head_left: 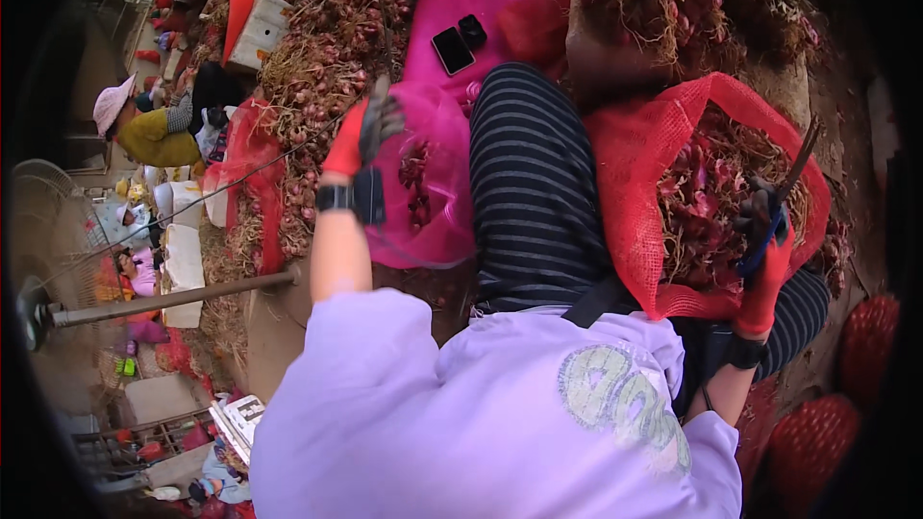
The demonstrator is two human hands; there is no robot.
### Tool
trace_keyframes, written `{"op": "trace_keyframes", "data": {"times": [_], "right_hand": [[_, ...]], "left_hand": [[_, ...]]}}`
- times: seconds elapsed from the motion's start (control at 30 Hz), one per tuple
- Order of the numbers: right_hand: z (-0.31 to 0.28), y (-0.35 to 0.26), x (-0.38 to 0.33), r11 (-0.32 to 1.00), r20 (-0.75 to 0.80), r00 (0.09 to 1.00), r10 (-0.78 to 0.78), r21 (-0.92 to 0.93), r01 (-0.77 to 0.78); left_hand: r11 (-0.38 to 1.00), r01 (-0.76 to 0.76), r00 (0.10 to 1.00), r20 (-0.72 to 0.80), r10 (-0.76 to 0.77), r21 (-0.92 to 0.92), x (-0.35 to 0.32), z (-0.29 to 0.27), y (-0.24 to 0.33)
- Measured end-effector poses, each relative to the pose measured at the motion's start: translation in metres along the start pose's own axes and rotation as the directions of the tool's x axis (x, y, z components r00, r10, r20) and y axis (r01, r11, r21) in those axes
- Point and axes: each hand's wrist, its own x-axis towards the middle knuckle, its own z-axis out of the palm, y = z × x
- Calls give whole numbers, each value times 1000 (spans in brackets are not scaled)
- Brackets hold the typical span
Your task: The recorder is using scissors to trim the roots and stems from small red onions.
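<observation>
My left hand, in a red and grey glove, is raised over the edge of a pink mesh bag, beside the heap of shallots. Its fingers look stretched apart, slightly blurred, with nothing visible in them. A few dark red shallots show inside the pink bag. On the right, my right hand, gloved likewise, is closed around the blue handles of scissors, whose dark blades point up and away. That hand is over an open red mesh bag holding dry roots, skins and reddish trimmings.
Shallots with dry roots are heaped at far left, more at far right. A phone lies on pink mesh. A fan with a pole stands left, near a seated person. Red filled sacks sit lower right.
</observation>
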Motion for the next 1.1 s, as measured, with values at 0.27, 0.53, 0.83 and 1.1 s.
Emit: {"op": "trace_keyframes", "data": {"times": [0.27,0.53,0.83,1.1], "right_hand": [[-10,0,-3,993,94,994,53,100,-62],[7,-12,-7,992,82,993,-81,105,72],[13,-7,-6,960,89,989,-118,265,91],[-4,5,-5,959,-70,994,-90,264,105]], "left_hand": [[952,143,949,237,-210,269,-93,14,-136],[857,-19,972,209,-104,516,-43,50,-11],[580,-759,642,487,592,296,-42,227,145],[283,-933,346,768,539,221,-1,387,159]]}}
